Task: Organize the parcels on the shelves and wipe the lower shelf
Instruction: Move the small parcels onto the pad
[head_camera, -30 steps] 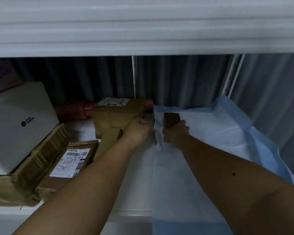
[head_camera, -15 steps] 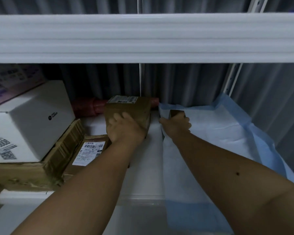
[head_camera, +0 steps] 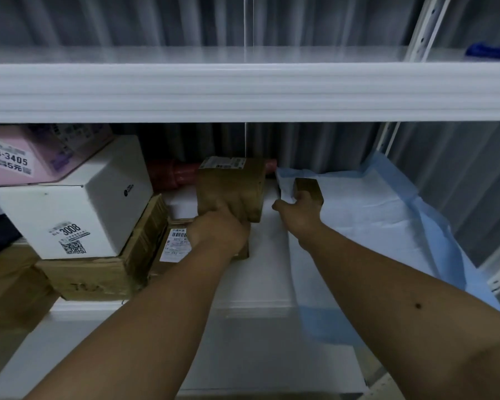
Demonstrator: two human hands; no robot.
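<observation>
A brown cardboard parcel (head_camera: 231, 183) with a white label on top is at mid-depth on the lower shelf (head_camera: 260, 272). My left hand (head_camera: 218, 230) grips its lower front. My right hand (head_camera: 299, 210) holds a small brown box (head_camera: 308, 187) over the left edge of a blue-and-white sheet (head_camera: 373, 226) spread on the shelf's right half. A flat labelled parcel (head_camera: 176, 243) lies under my left wrist.
At left a white box (head_camera: 78, 203) sits on a taped brown carton (head_camera: 110, 267), with a pink parcel (head_camera: 26, 157) behind. A red roll (head_camera: 171, 176) lies at the back. The upper shelf's white front edge (head_camera: 248, 90) crosses above. Grey corrugated wall behind.
The camera has tilted up, so more of the upper shelf shows. My left hand has slid from the brown parcel's top to its lower front. My right hand still holds the small box.
</observation>
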